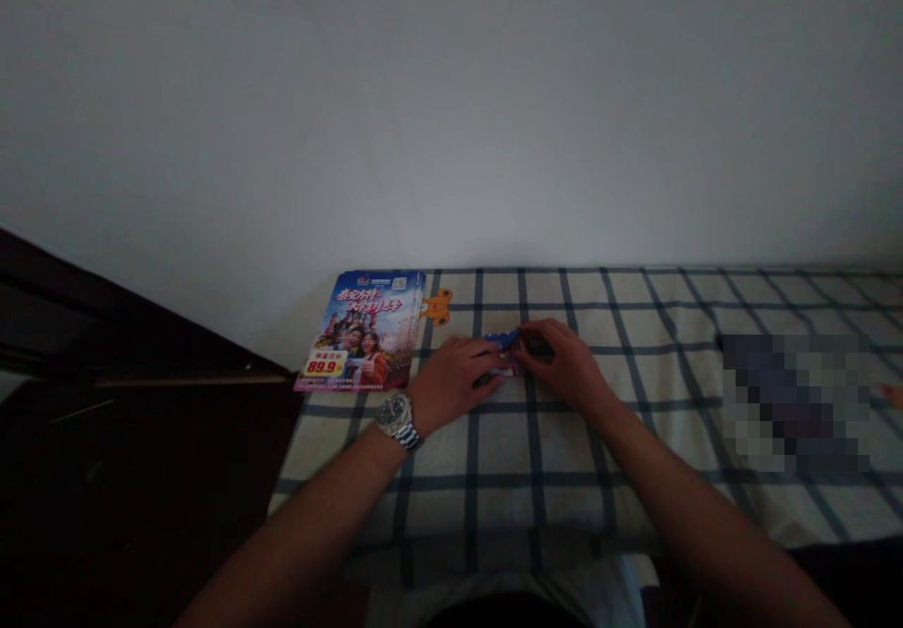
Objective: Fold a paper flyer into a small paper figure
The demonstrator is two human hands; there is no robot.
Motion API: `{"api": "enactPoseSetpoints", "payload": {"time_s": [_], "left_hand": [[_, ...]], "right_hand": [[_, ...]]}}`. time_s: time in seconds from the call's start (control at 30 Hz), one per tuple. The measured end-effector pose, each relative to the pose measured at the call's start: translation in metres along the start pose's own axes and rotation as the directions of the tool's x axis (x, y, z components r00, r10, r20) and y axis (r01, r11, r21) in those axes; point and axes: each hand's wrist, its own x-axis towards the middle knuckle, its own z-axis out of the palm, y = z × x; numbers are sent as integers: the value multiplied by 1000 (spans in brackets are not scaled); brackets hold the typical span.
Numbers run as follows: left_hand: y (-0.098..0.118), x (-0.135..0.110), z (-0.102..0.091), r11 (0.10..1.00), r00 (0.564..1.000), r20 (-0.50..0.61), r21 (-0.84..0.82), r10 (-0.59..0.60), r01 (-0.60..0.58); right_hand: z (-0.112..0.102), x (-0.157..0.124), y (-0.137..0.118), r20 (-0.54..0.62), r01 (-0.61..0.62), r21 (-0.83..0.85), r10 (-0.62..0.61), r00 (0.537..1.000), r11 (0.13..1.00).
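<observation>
Both my hands rest close together on a checked cloth (635, 393). My left hand (451, 382), with a metal watch (396, 416) at its wrist, has its fingers curled onto a small folded piece of printed paper (502, 340), blue and pink. My right hand (564, 360) presses down on the same paper from the right, fingers bent. Most of the paper is hidden under the fingers.
A stack of colourful flyers (363, 332) lies at the cloth's far left corner, with a small orange shape (437, 306) beside it. A blurred dark patch (797, 402) sits at the right. A pale wall stands behind; dark furniture (105, 393) fills the left.
</observation>
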Motion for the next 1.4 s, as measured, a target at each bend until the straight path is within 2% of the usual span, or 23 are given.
{"api": "enactPoseSetpoints", "payload": {"time_s": [0.17,0.4,0.53,0.83,1.1,1.4], "left_hand": [[2,-1,1,998,1000,-6,-58,-8,7],[2,1,0,982,989,-86,-160,-117,103],[1,4,1,980,979,-133,-145,-155,136],[1,5,8,975,972,-108,-96,-209,199],[2,5,7,957,951,-128,-122,-280,265],[2,6,6,957,949,-140,-119,-281,265]], "right_hand": [[1,0,3,12,-1,6,1,1000,1000],[4,-1,7,21,38,-42,-37,999,998],[6,-1,4,29,57,-74,-55,998,996],[8,-1,1,42,33,-76,-30,999,997],[5,-1,-8,72,105,-108,-98,993,989],[9,-2,-11,63,98,-24,-97,993,995]]}}
